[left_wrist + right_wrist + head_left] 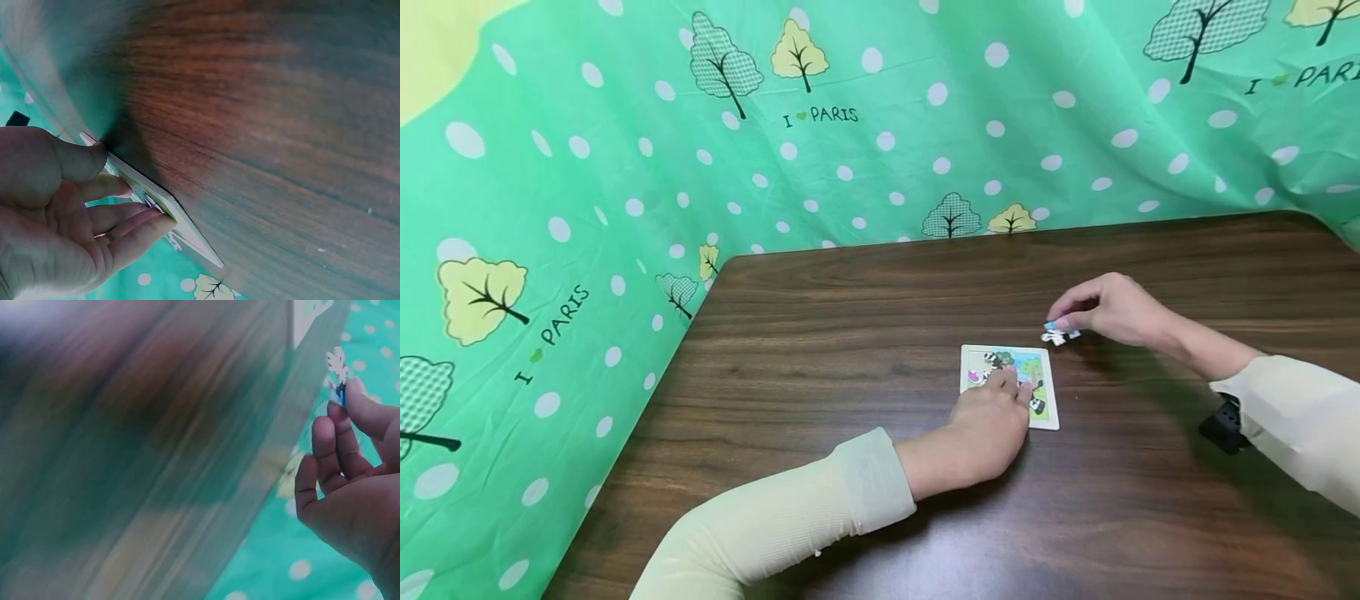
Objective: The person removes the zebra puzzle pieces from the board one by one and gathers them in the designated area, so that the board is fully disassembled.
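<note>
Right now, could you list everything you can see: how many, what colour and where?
Puzzle board: one, multicoloured with pale border, right of centre
Loose puzzle pieces: count unclear, white, black, blue, by the board's far-right corner
Table: one, brown, beneath the board
Cloth: count unclear, green, white-dotted, behind and left
Wrist device: one, black, right wrist
Sleeves: two, pale cream, both arms
Left grip: one, bare, touching the board
Right grip: one, bare, pinching pieces

Green cloth (898, 104) borders the table (820, 333) — dark, wood-grained.
</note>
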The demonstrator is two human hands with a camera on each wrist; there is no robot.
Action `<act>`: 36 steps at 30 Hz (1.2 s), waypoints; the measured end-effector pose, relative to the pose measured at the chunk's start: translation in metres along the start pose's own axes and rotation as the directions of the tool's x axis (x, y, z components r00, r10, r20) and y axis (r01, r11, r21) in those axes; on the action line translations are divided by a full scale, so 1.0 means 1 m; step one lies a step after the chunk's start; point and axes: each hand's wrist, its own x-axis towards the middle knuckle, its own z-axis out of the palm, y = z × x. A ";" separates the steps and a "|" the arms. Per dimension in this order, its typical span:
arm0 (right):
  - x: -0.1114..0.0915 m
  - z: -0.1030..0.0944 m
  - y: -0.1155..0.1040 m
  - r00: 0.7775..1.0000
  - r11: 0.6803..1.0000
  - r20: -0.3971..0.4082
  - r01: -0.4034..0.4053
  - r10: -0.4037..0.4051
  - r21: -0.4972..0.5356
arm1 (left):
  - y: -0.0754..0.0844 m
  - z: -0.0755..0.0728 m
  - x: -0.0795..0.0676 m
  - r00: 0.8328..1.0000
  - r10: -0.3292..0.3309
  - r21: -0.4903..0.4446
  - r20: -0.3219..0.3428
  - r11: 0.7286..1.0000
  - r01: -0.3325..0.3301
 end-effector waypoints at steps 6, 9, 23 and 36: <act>-0.014 -0.011 0.029 0.994 0.992 -0.019 -0.108 0.107 -0.070 | -0.001 0.001 -0.001 1.000 0.005 0.007 -0.007 1.000 -0.005; -0.018 -0.012 0.040 0.992 0.985 -0.050 -0.124 0.119 -0.117 | -0.001 0.001 -0.001 1.000 0.005 0.008 -0.009 1.000 -0.005; -0.020 -0.006 0.047 0.987 0.986 -0.154 -0.074 0.050 -0.151 | -0.002 -0.002 -0.001 1.000 0.002 0.008 0.005 1.000 -0.002; 0.011 0.028 -0.016 0.986 0.988 0.064 0.155 -0.156 0.013 | -0.002 -0.001 0.000 1.000 0.013 -0.013 -0.006 1.000 -0.013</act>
